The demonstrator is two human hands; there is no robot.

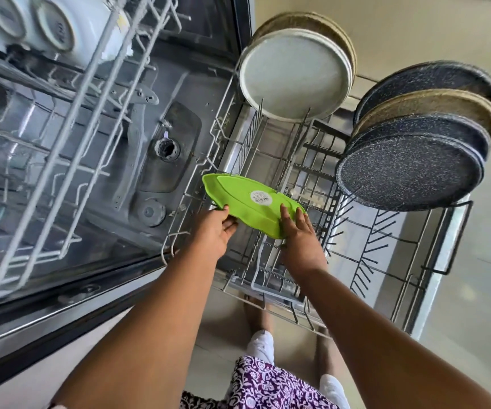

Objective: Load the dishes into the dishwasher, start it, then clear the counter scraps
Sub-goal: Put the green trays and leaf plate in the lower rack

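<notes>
bowls (58, 25) sit upturned in the upper rack (90, 84) at ten o'clock, its wire edge jutting over the open tub. left hand (213, 228) grips the near edge of the green leaf-shaped plate (247, 208), thumb on top; right hand (300, 237) lies on its right end, fingers straight. the plate hangs over the lower rack (371, 255) by its left rim. bare tines lie open at three o'clock. pale plates (294, 75) stand at twelve, dark speckled plates (412, 169) at two.
</notes>
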